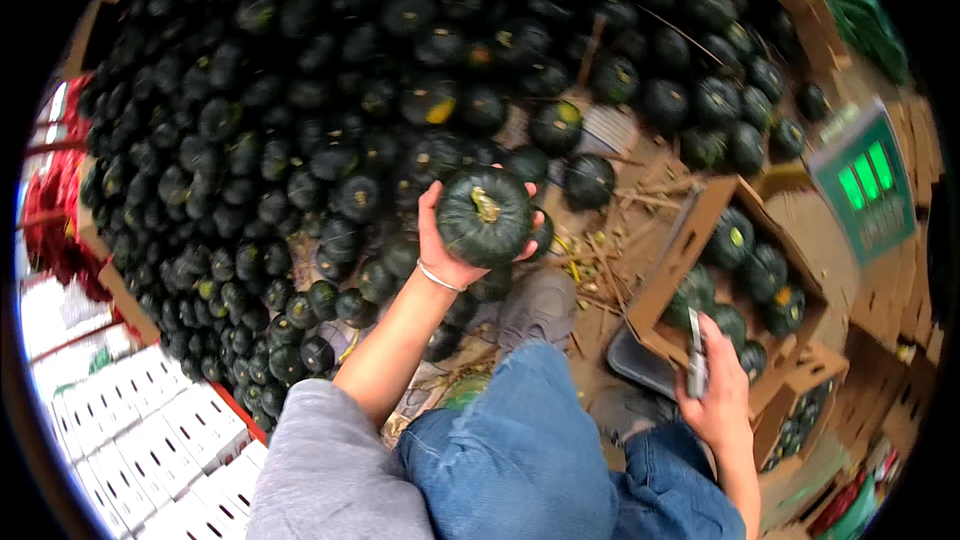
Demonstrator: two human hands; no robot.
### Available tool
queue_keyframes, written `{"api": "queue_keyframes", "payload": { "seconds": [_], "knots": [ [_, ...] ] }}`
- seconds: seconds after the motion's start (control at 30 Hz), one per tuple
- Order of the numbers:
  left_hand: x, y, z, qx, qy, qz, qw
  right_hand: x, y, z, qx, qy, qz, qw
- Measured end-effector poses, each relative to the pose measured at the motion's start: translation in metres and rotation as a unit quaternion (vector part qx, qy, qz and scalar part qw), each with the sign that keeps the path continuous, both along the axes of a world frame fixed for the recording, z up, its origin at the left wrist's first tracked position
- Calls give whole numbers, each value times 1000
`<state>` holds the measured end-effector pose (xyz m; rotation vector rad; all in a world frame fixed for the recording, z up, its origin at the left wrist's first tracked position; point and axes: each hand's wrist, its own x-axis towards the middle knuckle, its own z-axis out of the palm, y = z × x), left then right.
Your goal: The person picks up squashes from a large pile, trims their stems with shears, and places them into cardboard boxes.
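Observation:
My left hand [440, 252] holds up a round dark green squash [485, 216] with a short pale stem, above my legs in the middle of the view. A band is on that wrist. My right hand [715, 380] grips a silver metal hand tool [697, 355], its exact kind unclear, at the lower corner of an open cardboard box [670, 243] holding several dark squashes [766, 270]. A large pile of similar squashes [300, 160] fills the upper and left view.
A scale's green-lit display [863, 185] stands right of the box, above a dark platform [640, 375]. Another squash-filled box [785, 410] is behind my right hand. White cartons [140, 440] are stacked lower left. Dry stems [595, 260] litter the floor by my shoes.

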<state>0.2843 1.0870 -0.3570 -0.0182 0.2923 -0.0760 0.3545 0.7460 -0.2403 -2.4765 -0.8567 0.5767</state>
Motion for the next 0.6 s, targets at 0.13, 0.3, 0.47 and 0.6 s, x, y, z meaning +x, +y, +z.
{"api": "queue_keyframes", "payload": {
  "seconds": [0.13, 0.3, 0.47, 0.6],
  "knots": [
    [19, -55, 6, -18, -1, -44, 999, 7, 27, -7, -36, -78, 86, 993],
    [32, -84, 22, 52, 104, -43, 992, 19, 57, -18, -42, -174, 143, 973],
    [20, -77, 24, 107, 130, -11, 986, 20, 76, -35, -24, -116, 158, 980],
    [7, -65, 18, 89, 123, -6, 988, 14, 87, -26, 3, 40, 127, 991]
  ]
}}
